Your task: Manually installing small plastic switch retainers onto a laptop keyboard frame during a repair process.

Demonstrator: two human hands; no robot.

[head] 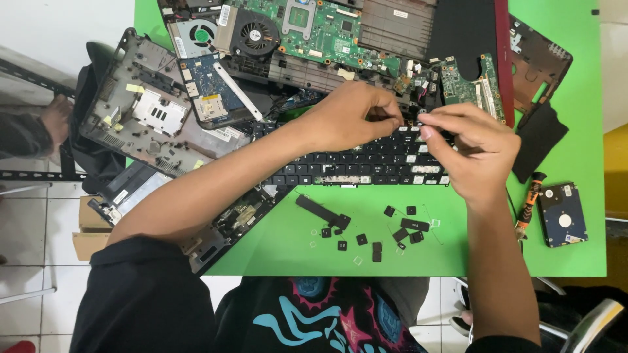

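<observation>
Loose black plastic keycaps (376, 236) are lying nearest on the green bench (458, 255). Beyond them, the black laptop keyboard (366, 163) is resting flat. Over its far edge, the left hand (347, 117) and right hand (468, 147) are pinching, grip pressed together; the pinched item cannot be told.

A black short-sleeved shirt with a turquoise and pink print on its front, both forearms bare

Bright, even overhead light, no hard glare. Saturated green table (458, 248) looks flat, only soft short shadows under the loose keycaps (376, 235). Centre is sharp; fingertips show slight motion blur. Mild wide-angle bend at the edges, corners softer and dimmer.
</observation>
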